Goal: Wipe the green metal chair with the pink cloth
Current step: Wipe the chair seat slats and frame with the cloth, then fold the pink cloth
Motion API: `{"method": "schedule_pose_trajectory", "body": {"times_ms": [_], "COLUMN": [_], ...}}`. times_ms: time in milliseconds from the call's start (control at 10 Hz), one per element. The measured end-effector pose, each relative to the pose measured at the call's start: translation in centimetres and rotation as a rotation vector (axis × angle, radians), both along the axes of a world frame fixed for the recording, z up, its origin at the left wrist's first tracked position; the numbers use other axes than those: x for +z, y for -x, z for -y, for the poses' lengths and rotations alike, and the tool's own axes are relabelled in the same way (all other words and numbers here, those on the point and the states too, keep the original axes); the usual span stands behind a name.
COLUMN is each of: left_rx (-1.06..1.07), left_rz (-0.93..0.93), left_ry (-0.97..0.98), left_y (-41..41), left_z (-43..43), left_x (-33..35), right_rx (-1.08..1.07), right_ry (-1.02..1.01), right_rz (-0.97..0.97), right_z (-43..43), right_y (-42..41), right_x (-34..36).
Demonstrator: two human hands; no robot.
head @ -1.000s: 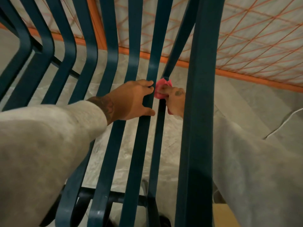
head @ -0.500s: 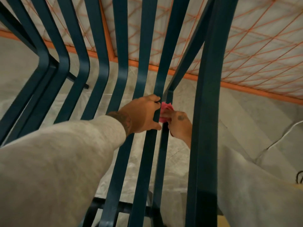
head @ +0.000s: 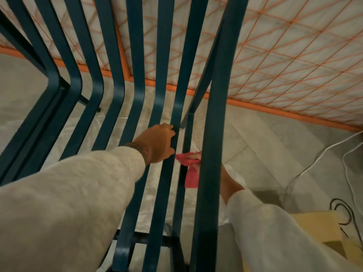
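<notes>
- Looked straight down through the slats of the green chair [head: 137, 79] to pale floor [head: 255, 134] below.
- Clamped the left hand [head: 157, 143] round one slat [head: 167, 107], fingers curled behind and thumb across the front: a brace, by the look of it.
- Reached the right hand [head: 225, 173] in behind the wide side bar [head: 214, 114]; caught only its fingertips [head: 197, 156], pinched on the pink cloth [head: 191, 173].
- Could not tell the lie of the rest of that hand, hidden behind the bar.
- Found the cloth just beside the left thumb, up against the thin bar [head: 187, 134] next to the gripped slat, with a loose tail hanging down.
- Judged the step as mid-wipe: cloth on metal, low on the chair's right side, and no way of telling clean slats from dirty.
- Called next for a firm wrap of cloth round that thin bar and a long pull along its length, with the left hand kept on as the brace.
- Then, most likely, a shift of both hands to the neighbouring slat.
- Worth gathering that loose tail first, or risk a snag between slats.
</notes>
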State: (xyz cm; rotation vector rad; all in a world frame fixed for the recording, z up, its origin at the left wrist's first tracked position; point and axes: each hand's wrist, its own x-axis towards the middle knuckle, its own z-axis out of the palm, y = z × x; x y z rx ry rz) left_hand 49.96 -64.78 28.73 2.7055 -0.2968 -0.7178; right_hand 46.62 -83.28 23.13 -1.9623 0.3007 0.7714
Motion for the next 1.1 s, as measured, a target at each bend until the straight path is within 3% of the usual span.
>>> {"method": "schedule_pose_trajectory", "body": {"times_ms": [100,200,400,600,700,800,1100], "left_rx": [0.097,0.147,0.346,0.506,0.583,0.552,0.625], "left_rz": [-0.041,-0.003,-0.001,-0.093,-0.321,-0.437,-0.086], "left_ry": [0.012,0.062,0.307,0.661,0.965,1.041,1.074], "left_y": [0.8,1.6,2.8,3.9,4.2,4.3,4.0], "left_z": [-0.1,-0.4,-1.2,0.3,1.5,1.7,-1.7], "left_x": [2.0,5.5,12.0,20.9,27.0,31.3,42.0], "right_rx": [-0.05,-0.097,-0.203,-0.432,-0.422,-0.442,-0.549], "right_ry": [0.047,0.038,-0.022,-0.517,-0.722,-0.793,-0.815], "right_rz": [0.088,0.213,0.366,0.233,0.171,0.156,0.234], "right_z": [2.1,3.3,5.9,4.8,2.9,1.5,0.3], "right_y": [0.0,-0.1,-0.2,0.0,0.6,0.9,0.6], "right_x": [1.7,8.3,18.1,27.1,31.7,34.7,43.1]}}
